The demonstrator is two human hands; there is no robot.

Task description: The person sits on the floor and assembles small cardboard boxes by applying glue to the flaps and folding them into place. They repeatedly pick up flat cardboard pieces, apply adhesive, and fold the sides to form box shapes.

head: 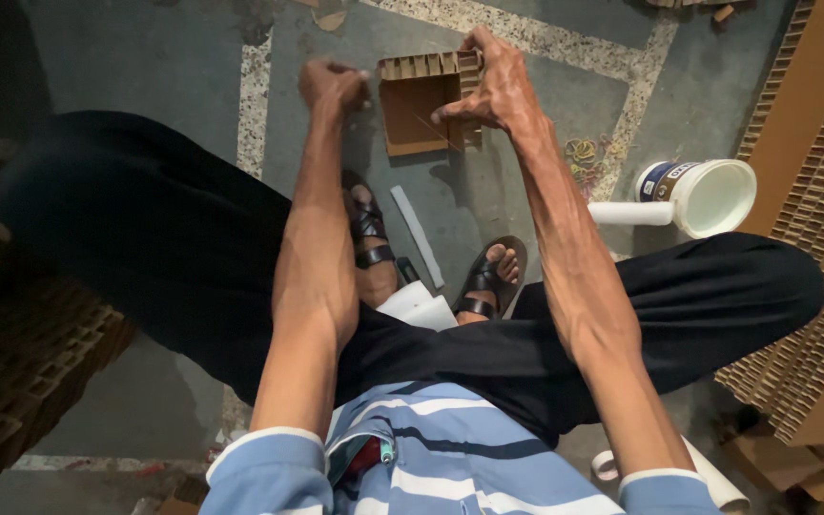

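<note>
Both arms outstretched: right hand (498,86) grips cardboard frame (426,110); left hand (333,84) pinched closed.

Bare grey concrete floor (145,67) lies open left of the left hand (331,86), pinched shut beside the brown honeycomb-cardboard box (422,114) the right hand (498,91) grips. Right of that grip, a tipped white plastic bucket (712,195) and stacked brown honeycomb cardboard sheets (822,191) block passage; black sandals (484,281) crowd below.

Honeycomb cardboard stack (813,238) cut off right.
</note>
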